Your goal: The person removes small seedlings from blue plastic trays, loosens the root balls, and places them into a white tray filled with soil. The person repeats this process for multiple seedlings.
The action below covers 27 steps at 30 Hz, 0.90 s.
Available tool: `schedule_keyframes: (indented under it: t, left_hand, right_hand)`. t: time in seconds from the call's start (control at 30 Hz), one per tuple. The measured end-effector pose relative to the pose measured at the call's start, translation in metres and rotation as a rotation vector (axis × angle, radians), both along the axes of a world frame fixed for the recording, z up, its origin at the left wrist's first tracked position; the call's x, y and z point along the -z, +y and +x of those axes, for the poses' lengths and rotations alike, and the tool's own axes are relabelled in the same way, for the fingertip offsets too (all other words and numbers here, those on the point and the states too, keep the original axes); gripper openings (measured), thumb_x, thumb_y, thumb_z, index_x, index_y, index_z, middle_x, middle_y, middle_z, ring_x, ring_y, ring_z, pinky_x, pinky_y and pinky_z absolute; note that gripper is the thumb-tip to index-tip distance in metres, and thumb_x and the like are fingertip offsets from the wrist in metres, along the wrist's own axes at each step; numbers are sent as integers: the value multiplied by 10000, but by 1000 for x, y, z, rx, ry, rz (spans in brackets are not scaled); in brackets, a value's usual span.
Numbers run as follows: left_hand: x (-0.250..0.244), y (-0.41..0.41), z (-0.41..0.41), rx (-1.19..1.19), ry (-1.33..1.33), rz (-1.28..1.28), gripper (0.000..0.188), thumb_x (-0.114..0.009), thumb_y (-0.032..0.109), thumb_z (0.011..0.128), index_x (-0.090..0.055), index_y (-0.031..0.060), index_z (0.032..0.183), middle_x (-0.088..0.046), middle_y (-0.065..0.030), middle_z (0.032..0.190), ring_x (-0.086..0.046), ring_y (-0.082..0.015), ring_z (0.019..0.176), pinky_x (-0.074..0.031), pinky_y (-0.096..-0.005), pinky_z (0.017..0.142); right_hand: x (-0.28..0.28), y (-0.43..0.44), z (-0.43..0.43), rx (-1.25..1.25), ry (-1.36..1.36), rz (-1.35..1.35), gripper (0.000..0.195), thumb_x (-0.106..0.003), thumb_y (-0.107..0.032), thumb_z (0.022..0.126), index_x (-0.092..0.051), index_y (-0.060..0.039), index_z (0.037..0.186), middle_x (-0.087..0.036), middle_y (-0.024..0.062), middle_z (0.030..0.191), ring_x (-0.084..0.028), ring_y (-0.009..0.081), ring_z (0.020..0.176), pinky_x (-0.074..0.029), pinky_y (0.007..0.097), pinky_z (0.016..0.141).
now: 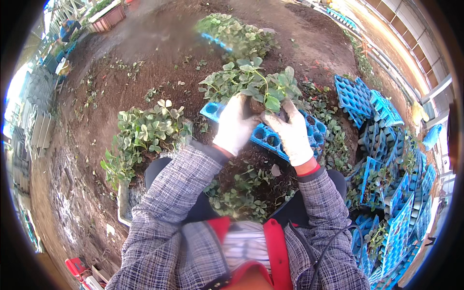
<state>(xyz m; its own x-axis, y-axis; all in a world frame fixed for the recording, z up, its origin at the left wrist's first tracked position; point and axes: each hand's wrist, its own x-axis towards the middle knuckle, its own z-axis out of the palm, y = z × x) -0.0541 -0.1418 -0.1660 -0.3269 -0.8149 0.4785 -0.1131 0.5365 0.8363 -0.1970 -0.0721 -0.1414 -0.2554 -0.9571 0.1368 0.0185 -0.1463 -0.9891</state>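
Both my hands wear white gloves and meet above a blue plug tray (273, 149) in front of me. My left hand (233, 127) grips a leafy seedling, apparently a strawberry plant (272, 104), near its dark root plug. From the other side, the fingers of my right hand (293, 136) close on the same plant low down. Its exact grip is partly hidden by leaves. Several cells along the tray's near side hold no plant, while leafy seedlings (221, 85) crowd its far side. Loose leaves and plants (246, 195) lie on the soil between my knees.
A pale crate (125, 204) and leafy seedlings (148, 127) are at my left. Stacked blue trays (397, 217) rise at my right. Another planted tray (243, 36) stands farther ahead. A person (68, 29) is far off at the upper left.
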Motion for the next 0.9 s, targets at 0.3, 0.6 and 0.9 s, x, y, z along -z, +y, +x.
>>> schedule_keyframes:
  t: [0.3, 0.6, 0.9]
  left_hand:
    - [-12, 11, -4, 253, 186, 325, 537, -630, -106, 790, -504, -11, 1303, -629, -123, 1097, -650, -206, 954, -540, -313, 864]
    - [0, -29, 34, 905, 369, 961, 613, -710, 16, 855, -445, -33, 1406, -666, -161, 1155, -716, -250, 889, -604, -381, 825]
    - [-9, -27, 17, 694, 500, 914, 645, -714, -8, 843, -420, -31, 1416, -625, -161, 1233, -678, -235, 1033, -584, -356, 872]
  right_hand:
    - [-4, 4, -17, 115, 282, -30, 352, -675, -113, 889, -623, 10, 1215, -671, 50, 1022, -601, 97, 893, -510, 261, 796]
    - [-22, 8, -27, -293, -76, 97, 392, -709, -94, 872, -617, 14, 1237, -673, 25, 1015, -595, 88, 870, -499, 241, 783]
    - [-21, 1, -19, 68, 189, 168, 317, -696, -79, 865, -656, 25, 1162, -694, 52, 1013, -632, 131, 863, -514, 274, 773]
